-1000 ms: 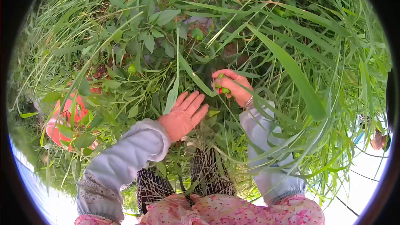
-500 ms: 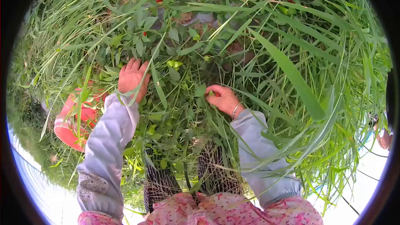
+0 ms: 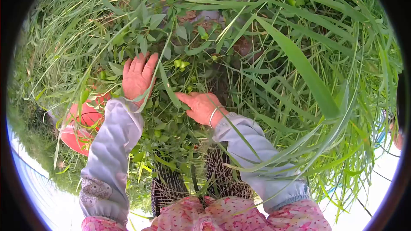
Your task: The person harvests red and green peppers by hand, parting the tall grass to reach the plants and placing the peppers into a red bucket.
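My left hand (image 3: 138, 78) lies palm down on the pepper plants, its fingers stretched out and slightly spread among the leaves, holding nothing. To its right, my right hand (image 3: 203, 108) reaches across the foliage with the index finger extended left and the other fingers curled under. The red pepper seen in it a moment earlier is hidden by the curled fingers now. Pale green peppers (image 3: 181, 63) hang on the plant between and just above the two hands. Another green pepper (image 3: 102, 75) shows among leaves left of my left hand.
A red bucket (image 3: 73, 140) lies tilted in the grass beside my left forearm, partly covered by blades. Long grass (image 3: 299, 72) arches over the right side and above my right sleeve. Part of another person (image 3: 398, 140) shows at the far right edge.
My right hand has moved left and slightly down, closer to my left hand, and its index finger now points out. The left hand's fingers have spread a little.
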`<action>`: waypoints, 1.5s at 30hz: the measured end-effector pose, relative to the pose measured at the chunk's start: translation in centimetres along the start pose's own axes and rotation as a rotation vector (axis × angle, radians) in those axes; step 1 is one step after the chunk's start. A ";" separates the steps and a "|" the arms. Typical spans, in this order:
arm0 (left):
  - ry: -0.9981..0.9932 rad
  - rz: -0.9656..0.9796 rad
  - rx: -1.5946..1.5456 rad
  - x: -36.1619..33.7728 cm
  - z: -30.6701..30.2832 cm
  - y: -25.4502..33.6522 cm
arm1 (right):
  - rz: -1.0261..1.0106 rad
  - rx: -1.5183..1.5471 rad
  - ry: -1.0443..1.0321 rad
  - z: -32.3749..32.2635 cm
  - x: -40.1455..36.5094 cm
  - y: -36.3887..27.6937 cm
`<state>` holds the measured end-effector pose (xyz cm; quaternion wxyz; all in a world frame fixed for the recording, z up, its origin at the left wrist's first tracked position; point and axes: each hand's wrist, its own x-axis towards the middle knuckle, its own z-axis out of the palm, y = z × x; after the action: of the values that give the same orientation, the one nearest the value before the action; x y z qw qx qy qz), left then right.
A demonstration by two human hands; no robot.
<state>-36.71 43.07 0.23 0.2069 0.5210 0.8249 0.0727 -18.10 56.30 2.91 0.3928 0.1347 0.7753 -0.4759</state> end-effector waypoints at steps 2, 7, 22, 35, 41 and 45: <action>0.056 0.132 0.079 0.9 -1.4 1.1 | 0.009 0.001 0.046 0.5 -0.2 -0.5; -0.151 0.395 0.041 3.1 -4.8 6.2 | -0.010 -0.054 0.092 0.9 0.4 -0.5; -0.591 0.268 0.394 4.0 3.6 9.0 | 0.064 -0.037 -0.013 0.3 -0.6 -0.6; -0.359 0.169 -0.180 2.4 -2.1 9.3 | 0.245 1.488 0.631 -7.4 -2.9 6.8; -0.213 0.076 -0.570 1.7 -2.9 8.0 | 0.605 1.124 0.431 -12.7 4.8 13.0; -0.250 0.054 -0.579 1.8 -2.7 8.1 | 0.708 0.782 0.127 -12.9 8.0 14.9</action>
<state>-31.79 48.53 4.90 0.4442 0.4670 0.7242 0.2453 -20.90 73.48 -9.34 0.4022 0.5532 0.4691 -0.5586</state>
